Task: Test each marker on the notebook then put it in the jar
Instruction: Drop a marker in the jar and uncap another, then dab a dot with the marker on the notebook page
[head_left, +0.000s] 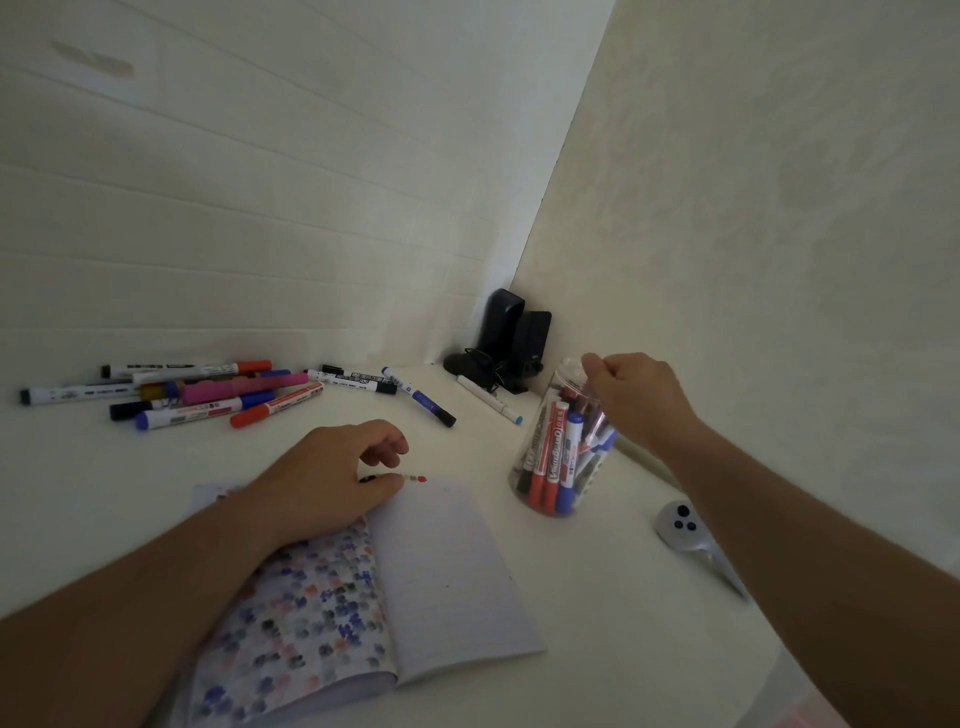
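1. The right hand is at the mouth of the clear jar, right of centre in the frame. Its fingers are curled above the rim; whether this grip pinches a marker or is closed on nothing cannot be told, since the hand hides the jar's opening.
2. The jar leans with its top toward the upper right and already holds several red, blue and black markers standing on end.
3. The left hand rests on the upper left part of the open notebook, lower centre, with its fingers loosely curled, pinning the page; it seems to hold nothing.
4. The untested markers lie in a loose pile at the left edge of the frame on the white surface, their long axes running mostly left to right. A few more lie slanted toward the middle.
5. The deciding relation: that pile is up and left of the notebook, nearer the left hand, and well apart from the right hand, which would have to cross over the notebook.
6. Judgement: the next pick probably falls to the left hand, or to the slanted markers in the middle.
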